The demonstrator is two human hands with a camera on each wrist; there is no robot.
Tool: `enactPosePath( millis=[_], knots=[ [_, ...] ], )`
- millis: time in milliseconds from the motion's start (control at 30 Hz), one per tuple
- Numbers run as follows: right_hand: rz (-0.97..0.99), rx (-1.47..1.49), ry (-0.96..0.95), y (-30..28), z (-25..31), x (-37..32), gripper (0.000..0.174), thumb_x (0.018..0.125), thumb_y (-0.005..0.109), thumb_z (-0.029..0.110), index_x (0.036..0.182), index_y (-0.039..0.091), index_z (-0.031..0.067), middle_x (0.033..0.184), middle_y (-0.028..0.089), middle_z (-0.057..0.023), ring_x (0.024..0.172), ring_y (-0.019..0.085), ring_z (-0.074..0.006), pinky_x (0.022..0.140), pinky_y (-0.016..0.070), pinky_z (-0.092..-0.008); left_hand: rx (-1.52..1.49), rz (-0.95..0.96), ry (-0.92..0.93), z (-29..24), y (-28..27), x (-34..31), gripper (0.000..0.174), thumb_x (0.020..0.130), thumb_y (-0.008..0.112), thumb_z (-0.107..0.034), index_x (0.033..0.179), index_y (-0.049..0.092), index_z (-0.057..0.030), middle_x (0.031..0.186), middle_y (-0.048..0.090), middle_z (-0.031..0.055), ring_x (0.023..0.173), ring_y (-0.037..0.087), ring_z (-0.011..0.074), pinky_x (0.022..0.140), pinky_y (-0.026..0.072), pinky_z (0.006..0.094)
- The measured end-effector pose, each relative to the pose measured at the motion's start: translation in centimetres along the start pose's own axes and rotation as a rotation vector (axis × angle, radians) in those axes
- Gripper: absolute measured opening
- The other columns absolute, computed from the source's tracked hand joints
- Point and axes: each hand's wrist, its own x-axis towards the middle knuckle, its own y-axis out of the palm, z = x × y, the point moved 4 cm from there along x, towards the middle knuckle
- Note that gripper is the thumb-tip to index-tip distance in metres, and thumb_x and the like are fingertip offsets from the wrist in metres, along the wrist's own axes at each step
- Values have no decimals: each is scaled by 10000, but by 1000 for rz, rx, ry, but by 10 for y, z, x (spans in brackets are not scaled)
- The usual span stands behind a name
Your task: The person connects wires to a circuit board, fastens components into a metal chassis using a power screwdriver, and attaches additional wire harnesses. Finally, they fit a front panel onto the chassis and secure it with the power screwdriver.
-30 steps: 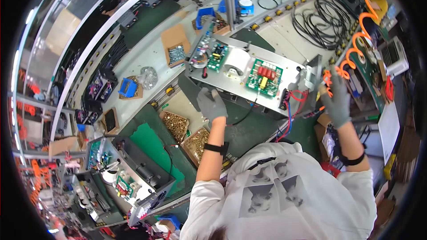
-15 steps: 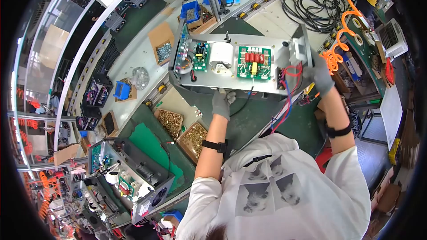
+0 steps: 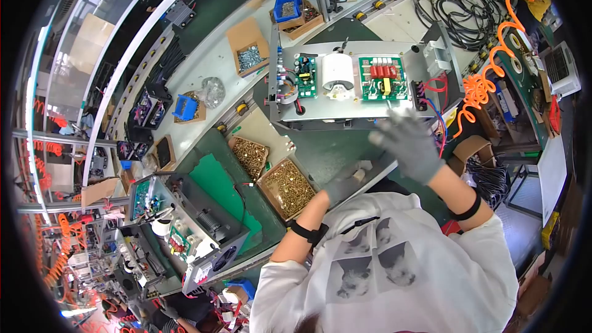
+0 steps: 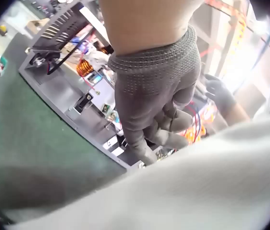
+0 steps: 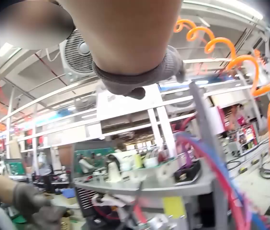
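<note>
Biggest in front of me is the long bench, its green work surface (image 3: 327, 151) running under the job. The uncovered metal chassis (image 3: 336, 109) sits on it, beyond both hands, its long near side facing the worker (image 3: 431, 240). A similar chassis (image 3: 229, 237) lies off to the left.

Then the gloved hands. The right hand (image 3: 410, 148) is a blur just short of the nearer chassis, fingers apart, holding nothing I can make out. The left hand (image 3: 346, 182) is lower, by the bench's near edge, fingers loosely bent; I see nothing gripped, though whether it rests on that edge I can't tell.

On the chassis I pick out a green circuit board (image 3: 398, 83), a white cylinder (image 3: 337, 69) and, at the right end, loose red and blue wires (image 3: 439, 113). Smallest are the brass-coloured fasteners (image 3: 287, 190), boxed to the left.

I'd judge this as a pause between positioning the chassis and working on it. The next move probably calls for picking up a part or tool, or bringing those wires under control without snagging them.
</note>
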Motion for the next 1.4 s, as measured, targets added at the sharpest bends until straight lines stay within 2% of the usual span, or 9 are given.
enactPosePath(
  millis=[133,267,433,600,767,833,1000,1133,1400],
  knots=[
    [-78,-382,-417,109,2,-19,249,728,581,150,967,651,171,1024,604,-42,1092,529,-262,1127,194,-432,195,-347,67,32,-11,6,312,891,520,-155,1184,535,-48,1123,598,128,1023,577,230,871,451,310],
    [31,-579,-476,170,-40,-41,174,718,580,185,880,637,160,845,608,-4,1044,551,-225,1136,193,-376,309,-344,-24,7,-10,-5,356,892,523,-197,1222,512,-66,1169,578,159,1055,570,294,896,449,353],
    [418,-36,-262,106,17,-14,125,748,585,219,830,613,129,833,608,-34,906,560,-194,951,359,-364,874,-551,279,-11,-10,-23,442,901,475,-359,1258,494,-100,1143,580,224,1015,576,367,878,452,413],
    [134,80,-148,81,54,11,178,736,609,253,874,600,140,831,594,-29,884,555,-205,863,376,-360,564,-269,-296,-40,-10,-92,398,944,403,-356,1055,599,-28,867,632,218,859,623,363,747,469,396],
    [74,304,-416,59,97,21,207,721,621,265,886,593,144,843,586,-33,854,554,-227,829,400,-378,618,-376,-74,-112,-3,-148,297,930,444,-324,1007,589,-77,893,633,204,849,603,386,697,479,426],
    [-59,375,-638,58,114,14,195,730,618,280,866,584,144,825,581,-37,827,555,-235,785,418,-380,569,-402,66,-120,-3,-143,249,928,474,-279,954,594,-62,809,631,170,754,623,345,656,487,374],
    [24,387,-501,70,99,24,213,696,638,281,839,573,137,801,577,-40,812,557,-237,761,427,-380,429,-733,116,-122,0,-117,268,910,556,-258,911,568,10,752,615,84,687,587,146,636,462,276],
    [60,459,-494,76,101,24,279,670,658,271,875,569,105,827,577,-58,845,560,-243,769,431,-378,522,-744,-97,-101,-6,-109,252,866,633,-233,912,566,5,761,611,59,679,573,108,639,458,243],
    [-22,325,-409,60,98,35,320,698,647,255,964,554,101,906,573,-77,889,555,-235,835,408,-379,303,-1013,151,-104,-14,-112,146,799,665,-82,861,553,-12,763,589,46,667,530,104,642,439,228]
  ],
)
